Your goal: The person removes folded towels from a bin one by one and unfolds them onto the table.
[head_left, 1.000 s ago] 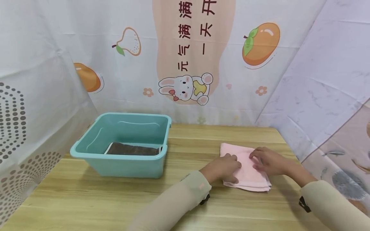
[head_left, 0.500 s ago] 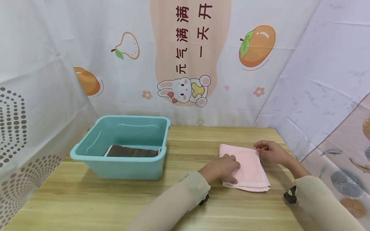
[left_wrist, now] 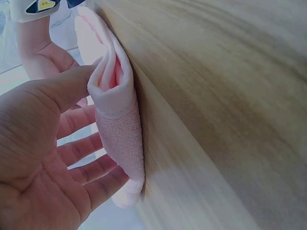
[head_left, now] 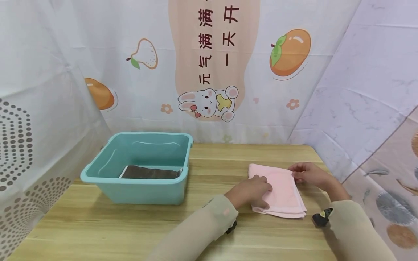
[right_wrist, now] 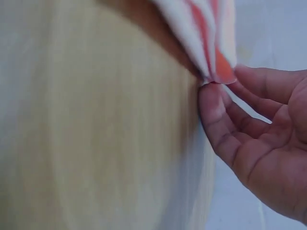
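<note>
A folded pink towel [head_left: 282, 192] lies flat on the wooden table at the right. My left hand [head_left: 249, 190] rests on its left side, fingers spread over the top. In the left wrist view the thumb touches the folded edge of the towel [left_wrist: 117, 129], and the fingertips lie along its side. At the far right corner my right hand [head_left: 310, 175] pinches the towel. The right wrist view shows the layered corner [right_wrist: 211, 38] between the thumb and fingers of that hand [right_wrist: 268, 139].
A teal plastic basin [head_left: 143, 194] stands on the left of the table [head_left: 130, 232], with a dark brown folded cloth [head_left: 151, 173] inside. Printed curtains [head_left: 248, 127] hang behind and at both sides. A black device [head_left: 321, 218] is on the right wrist.
My right hand has moved from over the towel's right side to its far right corner and pinched it. The left hand has stayed in place on the towel.
</note>
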Demonstrator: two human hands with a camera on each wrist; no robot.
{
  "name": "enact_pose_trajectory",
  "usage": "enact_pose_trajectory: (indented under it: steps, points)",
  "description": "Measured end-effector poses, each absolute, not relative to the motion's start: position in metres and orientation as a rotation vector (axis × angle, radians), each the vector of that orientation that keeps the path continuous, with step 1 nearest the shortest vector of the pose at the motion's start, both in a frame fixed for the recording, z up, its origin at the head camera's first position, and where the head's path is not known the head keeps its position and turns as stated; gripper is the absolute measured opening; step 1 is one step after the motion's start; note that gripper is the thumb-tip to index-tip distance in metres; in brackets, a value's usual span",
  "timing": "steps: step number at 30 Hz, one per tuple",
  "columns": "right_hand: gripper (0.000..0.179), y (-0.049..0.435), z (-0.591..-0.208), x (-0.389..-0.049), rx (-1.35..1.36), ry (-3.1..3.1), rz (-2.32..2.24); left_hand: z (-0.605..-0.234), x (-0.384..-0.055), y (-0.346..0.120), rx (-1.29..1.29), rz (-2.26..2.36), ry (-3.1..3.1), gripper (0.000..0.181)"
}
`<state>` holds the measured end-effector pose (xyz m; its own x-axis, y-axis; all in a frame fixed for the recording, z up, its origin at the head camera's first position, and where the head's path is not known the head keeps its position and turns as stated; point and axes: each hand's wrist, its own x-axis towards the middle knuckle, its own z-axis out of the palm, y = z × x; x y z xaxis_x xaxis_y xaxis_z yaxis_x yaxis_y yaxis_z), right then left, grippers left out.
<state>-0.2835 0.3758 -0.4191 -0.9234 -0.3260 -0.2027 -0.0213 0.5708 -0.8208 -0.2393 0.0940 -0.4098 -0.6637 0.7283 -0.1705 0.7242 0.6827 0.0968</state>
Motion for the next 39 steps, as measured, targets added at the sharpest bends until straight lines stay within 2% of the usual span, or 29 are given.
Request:
enact_pose_trajectory:
  steps: [11,21,31,35,39]
  points:
    - [0.040,0.388,-0.425,-0.277,-0.269,2.373,-1.434,-0.411,-0.240,0.104,1.177,0.011,2.686,0.055]
    - [0.045,0.393,-0.433,-0.273,-0.214,2.303,-1.516,-0.405,-0.246,0.114,1.224,-0.077,2.631,0.045]
    - [0.049,0.389,-0.431,-0.277,-0.289,2.281,-1.547,-0.387,-0.276,0.133,1.122,0.009,2.638,0.023]
    - [0.049,0.389,-0.435,-0.281,-0.299,2.268,-1.556,-0.385,-0.289,0.141,1.110,0.048,2.686,0.019]
    - [0.049,0.389,-0.436,-0.282,-0.280,2.280,-1.543,-0.389,-0.297,0.148,1.118,0.078,2.756,0.026]
